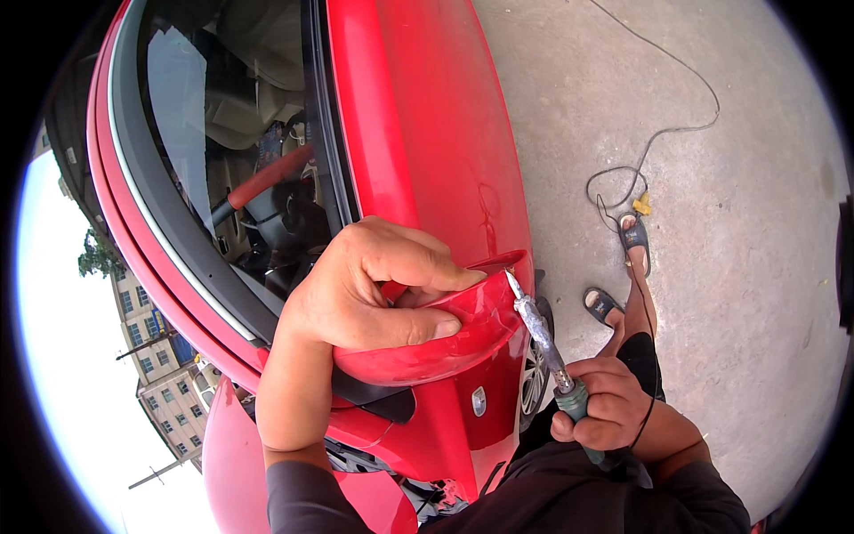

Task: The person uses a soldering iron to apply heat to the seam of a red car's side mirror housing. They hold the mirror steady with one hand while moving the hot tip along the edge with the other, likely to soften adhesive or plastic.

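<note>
My left hand (365,280) grips the glossy red side mirror housing (418,360) of a red car, its thumb and fingers pressed on the shell near the outer end. In my right hand (609,400) is a soldering iron (539,331) with a green handle and a metal barrel that looks wrapped in something silvery. Its pointed tip meets or nearly meets the housing's outer edge, just past my left fingertips; contact is too fine to tell. The iron slants up and left, and its dark cord hangs by my right wrist. My left fingers partly hide the shell's inner side.
The red car door (445,133) and side window (240,116) lie beyond the mirror. A dark cable (663,133) loops over the concrete floor (747,294) to a yellow piece (642,205) by my sandalled foot. A car wheel (534,378) shows below the mirror.
</note>
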{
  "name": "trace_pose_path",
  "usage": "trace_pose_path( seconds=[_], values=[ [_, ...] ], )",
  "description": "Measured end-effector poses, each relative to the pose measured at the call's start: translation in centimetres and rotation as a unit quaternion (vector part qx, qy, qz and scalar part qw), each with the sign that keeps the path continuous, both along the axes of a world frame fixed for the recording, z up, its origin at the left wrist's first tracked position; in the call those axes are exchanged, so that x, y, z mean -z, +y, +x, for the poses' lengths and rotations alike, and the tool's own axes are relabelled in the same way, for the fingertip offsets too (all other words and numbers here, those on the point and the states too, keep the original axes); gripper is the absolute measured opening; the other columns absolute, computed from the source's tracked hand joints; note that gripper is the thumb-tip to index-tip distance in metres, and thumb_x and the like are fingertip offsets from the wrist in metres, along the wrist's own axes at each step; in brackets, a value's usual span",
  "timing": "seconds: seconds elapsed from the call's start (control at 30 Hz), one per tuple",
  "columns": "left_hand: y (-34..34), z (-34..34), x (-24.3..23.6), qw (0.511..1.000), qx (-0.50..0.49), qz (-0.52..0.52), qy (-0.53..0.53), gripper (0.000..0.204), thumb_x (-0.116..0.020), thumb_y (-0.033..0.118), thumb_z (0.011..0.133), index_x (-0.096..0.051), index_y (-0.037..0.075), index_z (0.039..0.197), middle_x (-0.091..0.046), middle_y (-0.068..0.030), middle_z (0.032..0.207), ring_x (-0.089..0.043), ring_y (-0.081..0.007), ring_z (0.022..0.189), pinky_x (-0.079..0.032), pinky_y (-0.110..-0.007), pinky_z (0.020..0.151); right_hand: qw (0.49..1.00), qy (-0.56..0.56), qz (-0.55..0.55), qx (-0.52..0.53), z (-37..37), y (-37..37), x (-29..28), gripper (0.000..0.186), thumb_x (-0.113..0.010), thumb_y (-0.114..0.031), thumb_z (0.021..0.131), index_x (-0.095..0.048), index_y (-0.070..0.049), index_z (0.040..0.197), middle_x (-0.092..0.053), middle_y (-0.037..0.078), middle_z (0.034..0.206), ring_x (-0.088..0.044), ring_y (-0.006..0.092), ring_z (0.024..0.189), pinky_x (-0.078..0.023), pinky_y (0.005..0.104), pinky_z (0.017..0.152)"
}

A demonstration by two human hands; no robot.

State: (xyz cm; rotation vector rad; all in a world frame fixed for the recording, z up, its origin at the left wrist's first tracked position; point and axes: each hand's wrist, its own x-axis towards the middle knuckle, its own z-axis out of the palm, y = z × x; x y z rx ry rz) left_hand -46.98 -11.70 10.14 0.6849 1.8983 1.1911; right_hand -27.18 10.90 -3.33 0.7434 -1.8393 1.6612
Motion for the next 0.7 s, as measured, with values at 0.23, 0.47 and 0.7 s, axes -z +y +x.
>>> trace_pose_path(
  seconds=[0.23, 0.47, 0.7],
  values=[
    [0.04, -0.12, 0.08, 1.0, 0.008, 0.002, 0.003, 0.037, -0.086, 0.002, 0.07, -0.078, -0.011, 0.104, -0.063, -0.01, 0.066, -0.053, -0.0123, 0.049, -0.035, -0.028, 0.049, 1.0, 0.005, -0.016, 0.008, 0.03, -0.19, 0.38, 0.03, -0.075, 0.003, 0.08, -0.052, -0.01, 0.066, -0.044, -0.001, 0.065, -0.057, 0.0138, 0.056, -0.066, 0.0395, 0.079],
    [0.03, -0.03, 0.14, 1.0, 0.002, 0.007, 0.002, 0.038, -0.086, 0.003, 0.07, -0.078, -0.011, 0.104, -0.062, -0.0093, 0.066, -0.053, -0.0121, 0.049, -0.035, -0.028, 0.049, 1.0, 0.007, -0.019, -0.001, 0.21, 0.4, 0.32, 0.032, -0.076, 0.003, 0.08, -0.051, -0.01, 0.065, -0.042, -0.001, 0.066, -0.055, 0.0135, 0.055, -0.066, 0.0404, 0.08],
    [0.15, -0.06, -0.03, 1.0, 0.003, -0.003, 0.004, 0.037, -0.086, 0.003, 0.07, -0.078, -0.011, 0.103, -0.062, -0.0089, 0.066, -0.052, -0.0118, 0.05, -0.034, -0.028, 0.049, 1.0, -0.002, -0.023, 0.013, -0.03, 0.0, 0.11, 0.031, -0.075, 0.003, 0.08, -0.051, -0.011, 0.066, -0.044, -0.001, 0.066, -0.057, 0.0139, 0.056, -0.066, 0.0397, 0.081]
  ],
)
